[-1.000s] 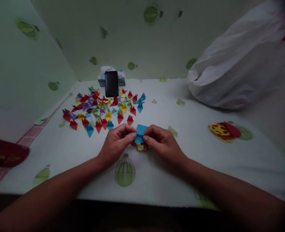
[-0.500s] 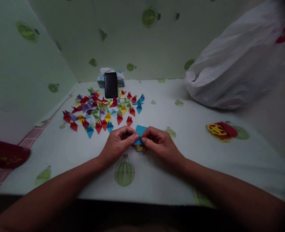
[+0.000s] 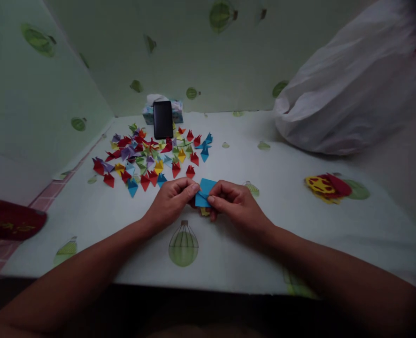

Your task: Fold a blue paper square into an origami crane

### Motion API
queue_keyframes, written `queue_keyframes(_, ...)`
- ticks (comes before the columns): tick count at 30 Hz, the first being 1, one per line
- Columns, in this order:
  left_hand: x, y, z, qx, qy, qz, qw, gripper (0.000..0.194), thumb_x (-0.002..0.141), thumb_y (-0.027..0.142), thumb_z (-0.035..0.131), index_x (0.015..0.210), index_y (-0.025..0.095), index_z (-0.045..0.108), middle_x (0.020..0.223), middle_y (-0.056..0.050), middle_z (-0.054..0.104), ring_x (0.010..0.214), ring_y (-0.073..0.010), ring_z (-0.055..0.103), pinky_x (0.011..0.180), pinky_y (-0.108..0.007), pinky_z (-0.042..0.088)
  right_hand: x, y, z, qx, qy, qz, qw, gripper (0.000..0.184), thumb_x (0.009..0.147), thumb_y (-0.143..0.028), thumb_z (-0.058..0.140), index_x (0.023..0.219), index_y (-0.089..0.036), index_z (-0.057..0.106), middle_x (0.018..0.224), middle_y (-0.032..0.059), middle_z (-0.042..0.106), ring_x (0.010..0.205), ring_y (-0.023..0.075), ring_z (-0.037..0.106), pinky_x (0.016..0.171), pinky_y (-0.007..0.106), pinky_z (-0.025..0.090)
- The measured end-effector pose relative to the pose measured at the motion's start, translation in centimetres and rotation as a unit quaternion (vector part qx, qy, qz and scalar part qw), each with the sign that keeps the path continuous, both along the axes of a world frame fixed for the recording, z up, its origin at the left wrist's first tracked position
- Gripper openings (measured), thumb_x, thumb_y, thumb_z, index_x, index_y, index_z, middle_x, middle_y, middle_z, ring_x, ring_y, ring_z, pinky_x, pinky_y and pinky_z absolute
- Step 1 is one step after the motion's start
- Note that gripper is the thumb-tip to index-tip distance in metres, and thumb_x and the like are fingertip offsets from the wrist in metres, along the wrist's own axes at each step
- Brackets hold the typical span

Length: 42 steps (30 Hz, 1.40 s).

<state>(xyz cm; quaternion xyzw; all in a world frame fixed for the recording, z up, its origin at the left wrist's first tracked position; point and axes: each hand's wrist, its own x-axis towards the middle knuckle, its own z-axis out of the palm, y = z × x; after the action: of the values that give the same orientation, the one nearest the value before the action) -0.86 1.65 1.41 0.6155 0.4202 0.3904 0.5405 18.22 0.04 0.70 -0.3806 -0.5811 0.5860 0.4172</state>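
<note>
Your left hand and right hand meet over the near half of the bench, and the blue paper is between them, just nearer to you than the spread of folded pieces. The fingers of both hands are pinched on it: the left thumb presses on the left edge, the right thumb on the lower right part. A line that looks like a fold runs across the paper between your thumbs, so the step in hand seems to be shaping or pressing that crease. To do it well, let the left pinch anchor the sheet and let the right thumb do the pressing, working outward from the middle of the fold. Line up edges and corners before you bear down, as a crooked crease in such small paper is likely hard to undo. A yellow thing shows just below the paper; whether your fingers hold it too, you cannot tell from here, so check that it isn't caught in the fold. The light is dim, so trust your fingertips for the edge, and press lightly first, then firmly.
</note>
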Motion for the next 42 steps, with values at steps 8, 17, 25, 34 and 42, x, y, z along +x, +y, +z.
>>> queue_keyframes(8, 0.1, -0.3, 0.0, -0.027, -0.014, -0.024, 0.999, 0.028, 0.083, 0.038, 0.075, 0.072, 0.014, 0.068, 0.065, -0.001, 0.067, 0.061, -0.0107, 0.061, 0.06, -0.022, 0.05, 0.0, 0.0, 0.2, 0.009, -0.017, 0.014, 1.0, 0.018, 0.087, -0.028, 0.065, 0.073, -0.018, 0.057, 0.068, -0.0002, 0.066, 0.055, 0.0102, 0.061, 0.055, 0.026, 0.049)
queue_keyframes(17, -0.1, 0.3, -1.0, 0.08, -0.094, 0.011, 0.992, 0.019, 0.089, 0.026, 0.072, 0.106, 0.02, 0.067, 0.093, -0.001, 0.07, 0.08, -0.012, 0.069, 0.076, -0.024, 0.059, 0.2, 0.7, -0.7, -0.065, 0.074, -0.037, 0.994, 0.023, 0.083, -0.034, 0.073, 0.076, -0.019, 0.056, 0.068, -0.0015, 0.07, 0.053, 0.0097, 0.064, 0.056, 0.025, 0.054)
queue_keyframes(25, -0.3, 0.6, -1.0, 0.177, 0.001, 0.0, 0.984, 0.005, 0.088, 0.023, 0.073, 0.09, 0.019, 0.073, 0.087, -0.003, 0.071, 0.081, -0.015, 0.067, 0.074, -0.026, 0.055, 0.2, 0.6, -0.4, -0.041, 0.063, -0.017, 0.997, 0.023, 0.083, -0.034, 0.074, 0.076, -0.018, 0.059, 0.066, -0.0015, 0.068, 0.056, 0.0105, 0.064, 0.057, 0.024, 0.053)
queue_keyframes(34, -0.3, 0.5, -0.7, 0.171, 0.043, -0.023, 0.984, 0.006, 0.087, 0.022, 0.072, 0.085, 0.018, 0.07, 0.083, -0.004, 0.069, 0.078, -0.0152, 0.064, 0.07, -0.026, 0.05, 0.1, 0.6, -0.5, 0.004, 0.018, -0.04, 0.999, 0.021, 0.085, -0.034, 0.072, 0.076, -0.019, 0.059, 0.064, -0.0017, 0.066, 0.056, 0.0109, 0.062, 0.056, 0.026, 0.053)
queue_keyframes(42, -0.4, 0.5, -0.7, 0.188, 0.055, -0.031, 0.98, 0.009, 0.084, 0.02, 0.073, 0.076, 0.017, 0.07, 0.084, -0.005, 0.07, 0.081, -0.0167, 0.065, 0.075, -0.029, 0.051, 0.2, 0.8, -0.6, 0.038, -0.023, -0.032, 0.999, 0.019, 0.087, -0.032, 0.067, 0.076, -0.018, 0.061, 0.061, -0.0021, 0.064, 0.055, 0.0109, 0.061, 0.054, 0.025, 0.049)
